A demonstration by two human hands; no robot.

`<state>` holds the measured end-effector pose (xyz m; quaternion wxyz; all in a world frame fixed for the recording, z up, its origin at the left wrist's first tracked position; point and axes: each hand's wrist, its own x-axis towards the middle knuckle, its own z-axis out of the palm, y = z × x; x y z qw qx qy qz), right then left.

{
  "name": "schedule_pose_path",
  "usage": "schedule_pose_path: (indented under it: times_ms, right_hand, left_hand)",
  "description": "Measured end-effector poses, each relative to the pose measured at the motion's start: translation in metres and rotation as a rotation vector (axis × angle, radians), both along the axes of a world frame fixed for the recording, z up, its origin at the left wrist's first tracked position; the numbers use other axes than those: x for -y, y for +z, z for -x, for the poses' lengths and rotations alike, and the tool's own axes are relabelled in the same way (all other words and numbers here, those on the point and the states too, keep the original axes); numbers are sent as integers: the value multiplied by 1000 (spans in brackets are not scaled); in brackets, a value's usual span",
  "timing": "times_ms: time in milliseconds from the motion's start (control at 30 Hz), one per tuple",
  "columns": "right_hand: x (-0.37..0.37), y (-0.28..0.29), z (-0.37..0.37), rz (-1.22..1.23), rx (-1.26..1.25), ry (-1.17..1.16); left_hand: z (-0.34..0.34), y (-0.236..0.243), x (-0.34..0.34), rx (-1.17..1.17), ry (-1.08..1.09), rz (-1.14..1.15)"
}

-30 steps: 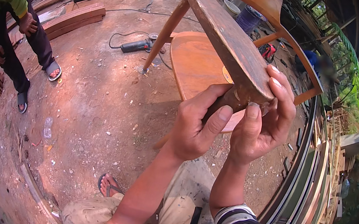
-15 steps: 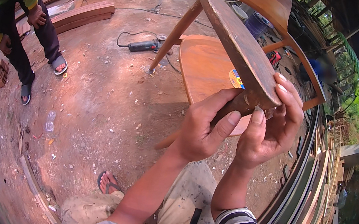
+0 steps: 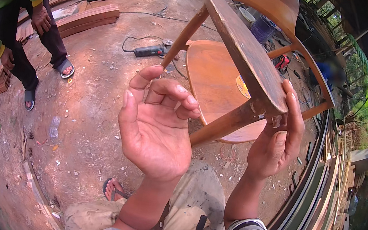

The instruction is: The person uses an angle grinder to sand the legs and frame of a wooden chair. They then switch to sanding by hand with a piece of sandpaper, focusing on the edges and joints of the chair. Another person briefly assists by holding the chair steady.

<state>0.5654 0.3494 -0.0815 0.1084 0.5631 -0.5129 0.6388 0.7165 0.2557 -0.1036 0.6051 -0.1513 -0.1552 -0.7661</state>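
A brown wooden chair stands before me, with a curved backrest [image 3: 261, 3], a smooth seat [image 3: 217, 82] bearing a round yellow sticker [image 3: 243, 86], and a darker, worn armrest [image 3: 249, 49] running toward me. My right hand [image 3: 279, 138] is at the armrest's near end, its fingers laid up along the end and its thumb bent below. Something small and pale at the joint there is too unclear to name. My left hand [image 3: 158, 130] is apart from the chair, palm up, fingers spread and half curled, with nothing in it. The front leg [image 3: 225, 123] slants down behind it.
An angle grinder [image 3: 150, 50] with its cord lies on the dirt beyond the chair. Stacked timber [image 3: 87, 19] is at the far left, near a standing person's legs [image 3: 20, 59]. A clear plastic bottle [image 3: 54, 127] lies left; long boards [image 3: 311, 213] run along the right.
My left hand has let go of the armrest and front leg, moving left and turning palm up. My right hand stays at the armrest's end, its fingers now straighter.
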Motion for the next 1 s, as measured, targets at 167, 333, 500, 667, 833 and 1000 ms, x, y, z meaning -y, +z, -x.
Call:
schedule_pose_path:
  times_ms: [167,333,500,667,833,1000]
  right_hand:
    - [3,0,-1,10,-97,-4]
    - [11,-2,-7,123,-13,17]
    - [18,-10,-21,236,273,-192]
    - [21,-13,-21,294,412,-105]
    - [25,-18,-13,299,402,-98]
    - [23,-16,-19,278,347,-157]
  left_hand:
    - [27,-11,-2,641,38,178]
    - [42,-4,-16,707,65,390]
    - [58,-8,-15,756,185,480]
    - [58,-9,-16,797,141,523]
    - [64,-16,-20,738,223,476]
    - [72,-16,-35,696,440,322]
